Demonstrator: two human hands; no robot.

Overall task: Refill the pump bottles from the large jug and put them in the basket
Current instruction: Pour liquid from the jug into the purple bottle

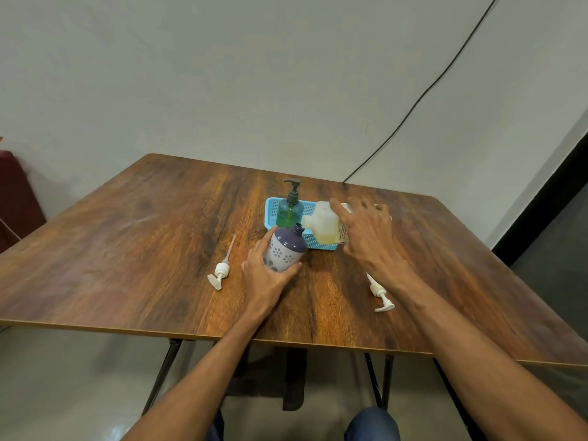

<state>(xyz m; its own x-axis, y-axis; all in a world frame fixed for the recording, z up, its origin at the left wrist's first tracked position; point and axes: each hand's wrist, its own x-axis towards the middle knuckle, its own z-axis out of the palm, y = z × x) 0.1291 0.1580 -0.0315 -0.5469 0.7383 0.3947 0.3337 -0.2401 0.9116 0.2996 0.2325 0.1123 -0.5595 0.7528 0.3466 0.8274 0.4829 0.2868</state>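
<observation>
Purple flowery bottle (286,251), pump off and tilted, is clamped in the left hand (265,281) fingers (292,269), right hand (369,240) wrapped round the tipped white jug (321,226) just past them, green pump bottle (289,213) standing in the blue basket (271,211) behind.

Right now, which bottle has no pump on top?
The purple flowered bottle in the left hand: its neck is bare; the green bottle wears a pump.

Pale wall (222,74) with black cable (423,93), wooden table (143,249), grey tiled floor (79,377), dark red seat (16,198)
</observation>
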